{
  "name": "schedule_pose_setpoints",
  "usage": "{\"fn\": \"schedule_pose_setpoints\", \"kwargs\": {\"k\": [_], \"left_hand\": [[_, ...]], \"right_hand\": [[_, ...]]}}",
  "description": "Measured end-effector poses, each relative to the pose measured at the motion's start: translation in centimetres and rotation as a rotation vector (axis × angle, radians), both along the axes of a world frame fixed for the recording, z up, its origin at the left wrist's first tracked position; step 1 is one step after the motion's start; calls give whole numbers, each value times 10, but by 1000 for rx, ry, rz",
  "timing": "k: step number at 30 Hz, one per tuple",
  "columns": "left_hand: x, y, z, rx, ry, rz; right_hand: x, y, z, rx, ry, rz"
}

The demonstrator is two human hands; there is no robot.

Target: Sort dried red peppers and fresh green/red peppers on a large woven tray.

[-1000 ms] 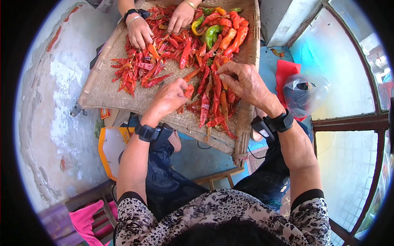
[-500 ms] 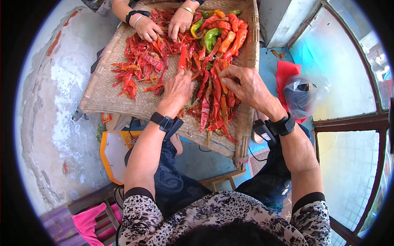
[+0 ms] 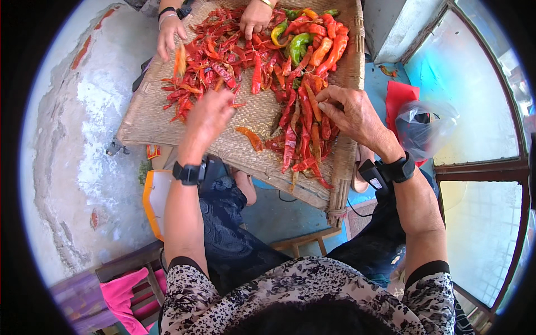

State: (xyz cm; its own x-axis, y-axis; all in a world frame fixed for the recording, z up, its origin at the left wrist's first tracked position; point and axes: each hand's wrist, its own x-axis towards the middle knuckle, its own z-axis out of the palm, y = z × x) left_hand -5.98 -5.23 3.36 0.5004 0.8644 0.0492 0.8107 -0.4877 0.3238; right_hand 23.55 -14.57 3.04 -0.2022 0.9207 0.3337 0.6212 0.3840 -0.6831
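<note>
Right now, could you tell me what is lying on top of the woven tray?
On the woven tray lie red chillies and a few green ones. Hands cover some; the weave beneath the pile is hidden.

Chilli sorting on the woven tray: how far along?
Done: some green chillies sit grouped at the far edge. In hand: left hand hovers over loose red chillies; right hand picks at the near heap. Left: most chillies on the woven tray remain mixed.

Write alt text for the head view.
Seen from above, a person's left hand and right hand sort red chillies on a woven tray. Another person's hands work the far side, near green chillies.
</note>
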Motion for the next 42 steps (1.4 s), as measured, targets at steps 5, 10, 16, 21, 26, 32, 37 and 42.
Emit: {"fn": "schedule_pose_setpoints", "kwargs": {"k": [5, 10, 16, 21, 26, 32, 37, 42], "left_hand": [[8, -33, -25, -60, -73, -386], [3, -27, -18, -102, -12, -407], [-25, -6, 13, -79, -144, -7], [-4, -2, -2, 298, -267, 120], [80, -23, -34, -99, -273, -177], [45, 6, -63, -226, -241, -235], [72, 2, -40, -378, -408, -132], [62, -4, -27, -466, -559, 1]], "right_hand": [[-7, 1, 1, -21, -1, -13], [-9, 2, 2, -16, -3, -22], [-9, 5, 1, -12, 27, -20], [-11, 11, -6, 82, -11, -15], [-4, 10, -7, 67, -122, -105], [-34, 30, -22, 217, -31, -99], [-4, 20, -15, 188, -85, -231], [-5, 17, -13, 163, -64, -190]]}}
